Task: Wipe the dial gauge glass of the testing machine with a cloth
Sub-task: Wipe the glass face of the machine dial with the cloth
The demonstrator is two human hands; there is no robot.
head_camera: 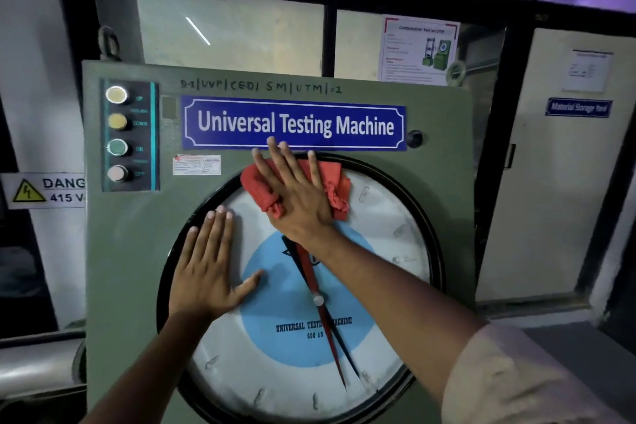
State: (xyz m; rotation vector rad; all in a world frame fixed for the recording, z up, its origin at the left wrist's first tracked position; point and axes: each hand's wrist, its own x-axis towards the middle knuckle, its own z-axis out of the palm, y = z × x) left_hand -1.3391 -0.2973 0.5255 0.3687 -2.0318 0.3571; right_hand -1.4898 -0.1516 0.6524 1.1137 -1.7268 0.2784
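A large round dial gauge [385, 251] with a black rim, white face and blue centre fills the front of the green testing machine [113, 251]. My right hand [296, 193] lies flat, fingers spread, pressing a red cloth [261, 188] against the top of the glass. The fingertips reach the blue name plate. My left hand [210, 268] rests flat and open on the left side of the glass, holding nothing. A red pointer and a black pointer [327, 330] sit behind the glass.
A panel of round push buttons [118, 136] sits at the machine's upper left. A blue "Universal Testing Machine" plate [344, 126] is above the dial. A danger 415 V sign [44, 189] is at left. Windows and a door lie behind.
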